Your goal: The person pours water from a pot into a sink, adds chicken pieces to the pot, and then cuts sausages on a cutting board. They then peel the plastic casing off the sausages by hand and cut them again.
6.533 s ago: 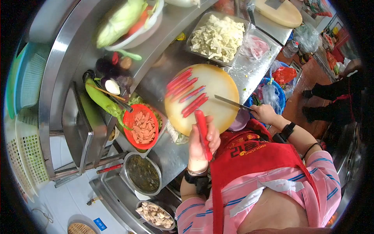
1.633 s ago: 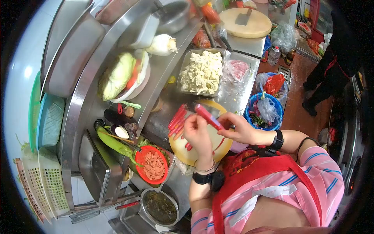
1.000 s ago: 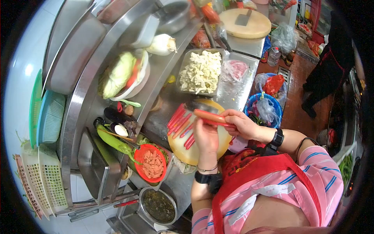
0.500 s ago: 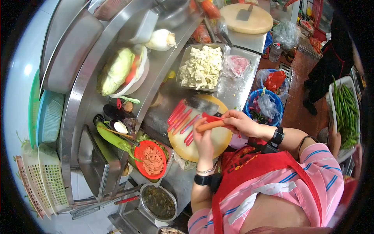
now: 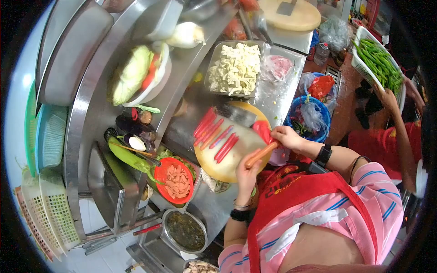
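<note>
A peeled, orange-pink sausage (image 5: 261,154) spans my two hands over the front of the round cutting board (image 5: 214,166). Its near end is held in the closed fingers of my left hand (image 5: 247,176). At the other end my right hand (image 5: 288,137) pinches the red wrapper (image 5: 261,130), which hangs loose toward the board. Several sausages in red film (image 5: 226,148) lie in a row on the board's left part. Behind them rests a cleaver (image 5: 241,115), its blade flat and partly blurred.
A red basket of cut sausage pieces (image 5: 176,182) stands left of the board. Cauliflower fills a metal tray (image 5: 234,68) behind it. A blue bin (image 5: 309,119) is to the right. Another person's hand (image 5: 387,99) holds a white basket of green peppers (image 5: 378,63).
My hands have moved slightly right and down with the sausage, drawing apart, so more of it shows. At right, the pepper basket has moved up and left in another person's hands.
</note>
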A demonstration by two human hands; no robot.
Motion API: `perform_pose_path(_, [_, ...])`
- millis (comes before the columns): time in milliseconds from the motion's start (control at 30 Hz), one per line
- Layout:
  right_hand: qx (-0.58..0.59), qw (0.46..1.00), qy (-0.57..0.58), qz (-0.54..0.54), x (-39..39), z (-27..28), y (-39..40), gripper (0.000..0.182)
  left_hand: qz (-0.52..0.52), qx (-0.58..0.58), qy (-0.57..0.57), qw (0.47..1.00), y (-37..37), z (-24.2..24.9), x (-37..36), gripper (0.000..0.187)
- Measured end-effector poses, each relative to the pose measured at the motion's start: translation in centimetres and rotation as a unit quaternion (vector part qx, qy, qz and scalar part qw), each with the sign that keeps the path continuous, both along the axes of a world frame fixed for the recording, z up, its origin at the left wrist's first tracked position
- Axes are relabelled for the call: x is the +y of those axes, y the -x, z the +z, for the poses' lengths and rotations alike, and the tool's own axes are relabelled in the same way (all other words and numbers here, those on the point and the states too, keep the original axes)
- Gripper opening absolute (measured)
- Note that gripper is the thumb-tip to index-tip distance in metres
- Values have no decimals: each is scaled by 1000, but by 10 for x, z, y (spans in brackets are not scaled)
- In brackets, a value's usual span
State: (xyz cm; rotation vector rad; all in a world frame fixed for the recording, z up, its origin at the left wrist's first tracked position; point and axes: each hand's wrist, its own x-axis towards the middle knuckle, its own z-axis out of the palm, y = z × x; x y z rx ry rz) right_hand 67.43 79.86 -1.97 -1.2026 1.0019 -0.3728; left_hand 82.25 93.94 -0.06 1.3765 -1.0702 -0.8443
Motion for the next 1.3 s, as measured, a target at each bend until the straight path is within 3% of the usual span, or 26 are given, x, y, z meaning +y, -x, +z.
perform_pose_path(67, [-19,991,19,-128,-8,-32,3,15,22,17,27,999,2,-7,2,26])
perform_pose_path(100, [-29,980,10,-197,-14,-43,9,16,88,108,58,989,2,-13,2,24])
perform_pose_path(133, [-49,976,-28,-211,-24,-51,25,19,153,196,87,965,0,-19,3,22])
perform_pose_path(167, [-68,970,-67,-223,-37,-57,42,22,153,197,86,965,-6,-25,5,22])
perform_pose_path(233, [-19,936,-86,-341,-56,-69,70,27,237,350,52,905,-26,-43,10,20])
perform_pose_path(300, [-45,920,-113,-373,-84,-90,104,30,283,360,21,889,-39,-67,13,18])
perform_pose_path(367, [5,855,-239,-460,-103,-94,124,36,310,394,-36,864,-53,-94,17,23])
perform_pose_path(433, [22,879,-225,-420,-108,-101,126,42,322,372,-43,869,-58,-113,19,22])
perform_pose_path(467, [17,926,-157,-344,-103,-94,119,38,330,131,-96,930,-61,-119,19,22])
perform_pose_path(500, [12,960,-88,-265,-97,-87,110,34,316,-119,-146,930,-61,-111,18,22])
perform_pose_path(533, [21,977,-42,-210,-93,-81,94,26,308,-246,-205,896,-61,-103,17,29])
perform_pose_path(567, [43,982,11,-183,-88,-80,72,20,310,-246,-204,895,-65,-100,14,29])
perform_pose_path(633, [79,959,268,-36,-78,-95,37,20,274,-550,-96,783,-70,-97,9,34])
perform_pose_path(667, [106,926,362,24,-69,-87,18,22,274,-552,-96,782,-73,-96,6,34])
perform_pose_path(733, [172,897,376,155,-50,-46,-14,30,228,-580,-106,775,-80,-95,-2,38])
perform_pose_path(767, [186,851,445,207,-47,-51,-24,38,229,-580,-105,775,-82,-94,-4,38])
perform_pose_path(833, [230,812,464,268,-43,-58,-42,46,199,-582,-156,773,-86,-91,-8,38])
perform_pose_path(967, [263,791,484,266,-43,-69,-52,51,156,-539,-228,796,-93,-91,-13,37])
perform_pose_path(1067, [280,828,418,246,-44,-49,-38,55,142,-541,-211,802,-100,-104,-17,38])
perform_pose_path(1133, [148,921,332,143,-46,-50,-20,52,98,-469,-273,834,-102,-109,-20,38])
perform_pose_path(1167, [149,920,332,145,-44,-35,-9,52,100,-467,-274,835,-101,-109,-19,38])
perform_pose_path(1233, [46,982,91,157,-38,1,15,47,85,-483,-221,843,-97,-108,-15,39])
perform_pose_path(1300, [64,977,103,175,-42,-10,33,45,97,-475,-205,850,-93,-104,-14,37])
